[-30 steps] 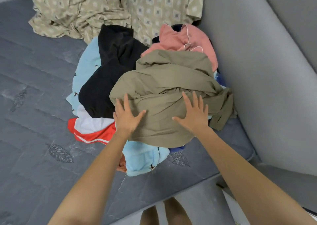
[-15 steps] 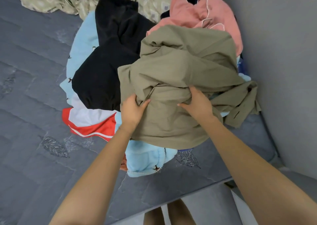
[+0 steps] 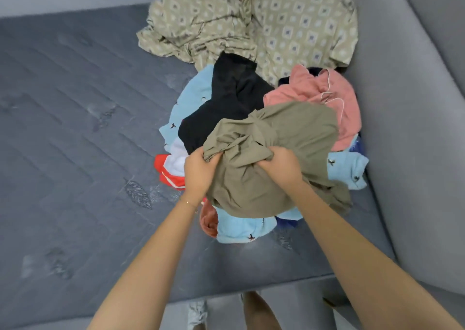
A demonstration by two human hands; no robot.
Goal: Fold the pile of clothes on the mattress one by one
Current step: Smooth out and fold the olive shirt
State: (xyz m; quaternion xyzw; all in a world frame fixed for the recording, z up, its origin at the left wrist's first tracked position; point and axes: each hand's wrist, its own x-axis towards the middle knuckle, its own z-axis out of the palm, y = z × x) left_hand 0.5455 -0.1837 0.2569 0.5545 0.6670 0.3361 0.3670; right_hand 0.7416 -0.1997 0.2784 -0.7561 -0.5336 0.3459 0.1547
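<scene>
Grey and quilted, the mattress [image 3: 75, 128] is big and flat under my pile of clothes [image 3: 251, 118], which sits by the wall. The soft, wrinkly green top [image 3: 289, 133] lies on top of the pile. A second ago my hands lay flat on it. Now my left hand [image 3: 198, 171] and right hand [image 3: 281, 165] are both squeezed shut, bunching its cloth. I think I'm lifting it to fold first.

I see an olive-green crumpled garment [image 3: 276, 153], a black cloth [image 3: 226, 108], a salmon-pink top [image 3: 327, 96], a bird-printed light-blue fabric [image 3: 191, 103] and a diamond-patterned beige sheet [image 3: 289, 23] on the leaf-quilted grey mattress [image 3: 75, 128].
</scene>
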